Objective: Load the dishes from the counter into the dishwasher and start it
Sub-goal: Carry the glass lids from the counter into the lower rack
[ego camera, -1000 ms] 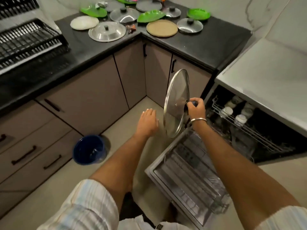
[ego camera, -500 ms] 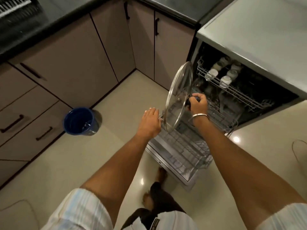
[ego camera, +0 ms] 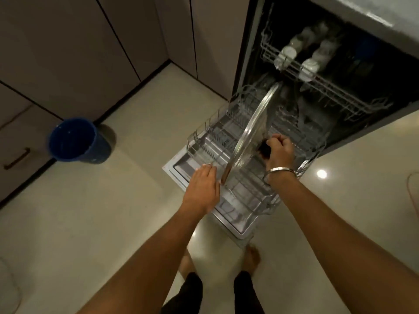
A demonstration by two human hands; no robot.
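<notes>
Fingers of one right hand (ego camera: 279, 148) grip one glass lid (ego camera: 250, 137).

Glass lid (ego camera: 254, 132) knob hidden inside the right hand (ego camera: 280, 152), only a dark blur shows by the fingers. Lid's lower edge is smeared; cannot tell whether it sits between the lower rack (ego camera: 204, 141) tines. Left hand (ego camera: 201, 191) fingertips are blurred at the rack's front rim, contact unclear. Pale items in the upper rack (ego camera: 340, 96) too blurred to name. Dishwasher (ego camera: 385, 64) interior behind them is black, contents unreadable. Worktop is cut off at top right. Cabinet drawers cut by left edge. Both arms run out of the bottom edge.
</notes>
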